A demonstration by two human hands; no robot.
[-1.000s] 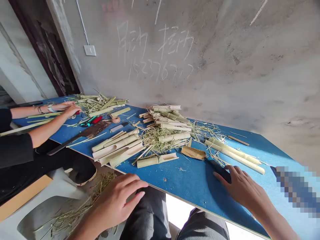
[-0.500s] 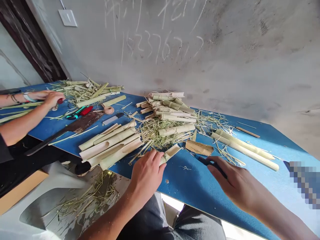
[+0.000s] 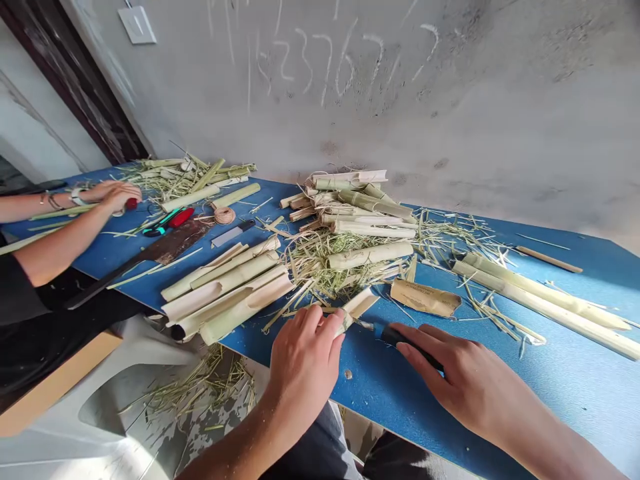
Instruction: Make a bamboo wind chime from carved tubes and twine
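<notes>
Two grips: left hand (image 3: 306,355) curled around split bamboo (image 3: 360,304), right hand (image 3: 463,379) clasping knife (image 3: 407,345).

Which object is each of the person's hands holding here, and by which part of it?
The left hand grips a split bamboo section around its near end; the right hand holds a small knife by its dark handle.

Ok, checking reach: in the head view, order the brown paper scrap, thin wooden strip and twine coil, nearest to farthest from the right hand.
1. Brown paper scrap, just above the right hand.
2. Thin wooden strip, far right.
3. Twine coil, far left, beyond the bamboo.
</notes>
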